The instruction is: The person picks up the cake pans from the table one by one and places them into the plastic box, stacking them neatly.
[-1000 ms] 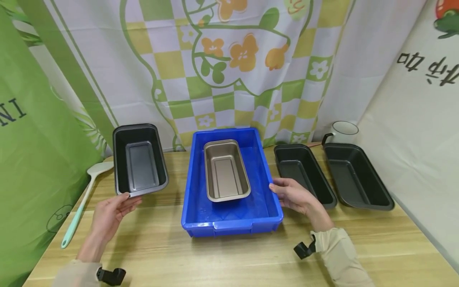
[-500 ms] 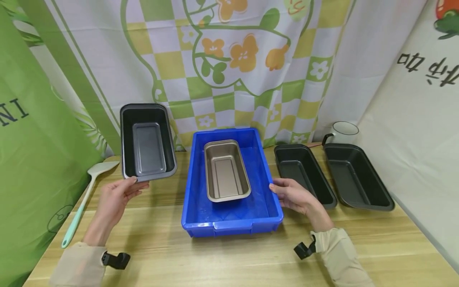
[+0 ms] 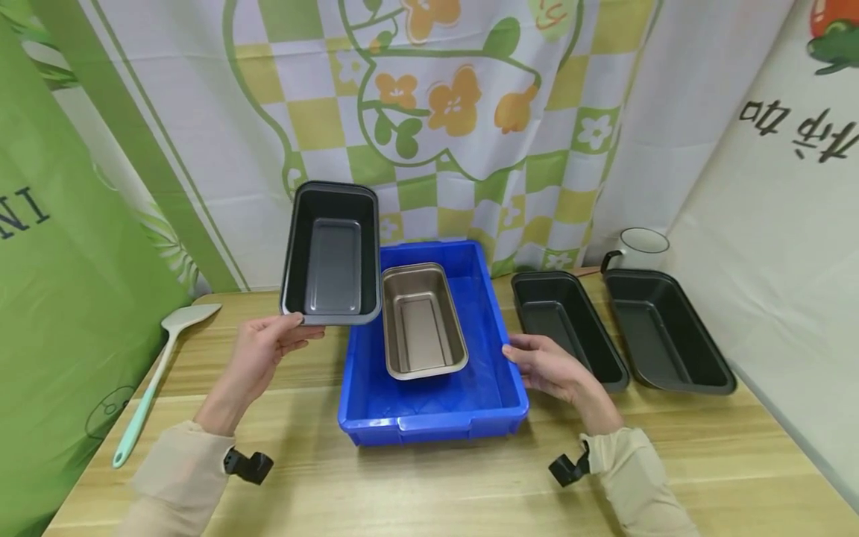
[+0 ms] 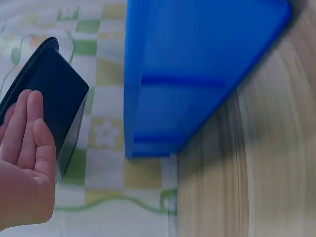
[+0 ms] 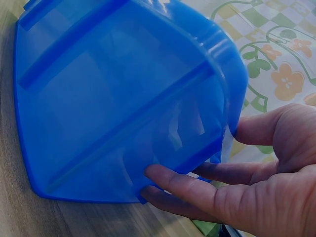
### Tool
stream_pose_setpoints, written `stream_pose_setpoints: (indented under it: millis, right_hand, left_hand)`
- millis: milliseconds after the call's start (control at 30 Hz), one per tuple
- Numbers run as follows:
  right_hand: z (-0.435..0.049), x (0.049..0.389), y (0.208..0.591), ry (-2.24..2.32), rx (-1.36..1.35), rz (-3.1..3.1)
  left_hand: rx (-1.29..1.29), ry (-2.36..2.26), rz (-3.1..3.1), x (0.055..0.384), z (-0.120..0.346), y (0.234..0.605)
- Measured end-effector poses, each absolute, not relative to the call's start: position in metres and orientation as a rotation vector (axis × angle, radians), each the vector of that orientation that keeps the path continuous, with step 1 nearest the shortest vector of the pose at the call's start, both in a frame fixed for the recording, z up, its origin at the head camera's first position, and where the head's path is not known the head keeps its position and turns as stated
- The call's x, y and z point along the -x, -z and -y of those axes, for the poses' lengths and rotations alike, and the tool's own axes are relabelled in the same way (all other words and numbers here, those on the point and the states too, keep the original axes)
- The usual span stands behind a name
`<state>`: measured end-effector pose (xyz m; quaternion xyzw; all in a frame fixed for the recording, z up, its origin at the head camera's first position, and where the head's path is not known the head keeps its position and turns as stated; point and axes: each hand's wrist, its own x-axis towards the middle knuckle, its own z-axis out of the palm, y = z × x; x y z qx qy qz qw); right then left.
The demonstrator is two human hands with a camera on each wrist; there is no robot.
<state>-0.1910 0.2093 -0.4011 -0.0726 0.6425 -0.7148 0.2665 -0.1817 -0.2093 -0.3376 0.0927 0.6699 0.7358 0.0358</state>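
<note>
My left hand (image 3: 258, 358) pinches the near rim of a dark grey loaf pan (image 3: 334, 261), thumb on top and fingers beneath. The pan hangs tilted in the air, its right side overlapping the left edge of a blue plastic bin (image 3: 436, 426) in the head view. From the left wrist, the pan's dark underside (image 4: 57, 94) shows above the fingers. A gold loaf pan (image 3: 423, 328) sits inside the bin. At the bin's right wall, my right hand (image 3: 550, 367) grips the rim; in the right wrist view its thumb is at the rim and its fingers lie along the outer wall (image 5: 123, 98).
Two dark loaf pans stand right of the bin, a nearer one (image 3: 560, 321) and a farther one (image 3: 661, 335). Behind them is a white mug (image 3: 640, 250) with a black handle. A spatula (image 3: 150, 388) with a mint handle lies at the left. Patterned curtains (image 3: 456, 201) enclose the wooden table (image 3: 429, 492).
My left hand has lifted the dark loaf pan from the left side and carried it right, to the bin's left edge. The right hand and the bin have stayed put.
</note>
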Motion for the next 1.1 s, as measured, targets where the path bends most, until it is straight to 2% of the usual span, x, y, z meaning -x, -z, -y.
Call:
stream_pose_setpoints:
  millis: [433, 667, 967, 1100]
  right_hand:
    - [-0.208, 0.192, 0.402, 1.922, 0.202, -1.742]
    - [-0.209, 0.192, 0.402, 1.923, 0.202, -1.738]
    - [-0.209, 0.193, 0.403, 1.922, 0.204, -1.737]
    - [-0.209, 0.192, 0.402, 1.92, 0.2, -1.74]
  left_hand:
    - [-0.255, -2.036, -2.125, 0.197, 0.162, 0.346]
    - [-0.109, -1.905, -2.112, 0.198, 0.138, 0.355]
    - [0.03, -1.783, -2.213, 0.198, 0.125, 0.355]
    - [0.01, -1.598, -2.388, 0.198, 0.124, 0.353]
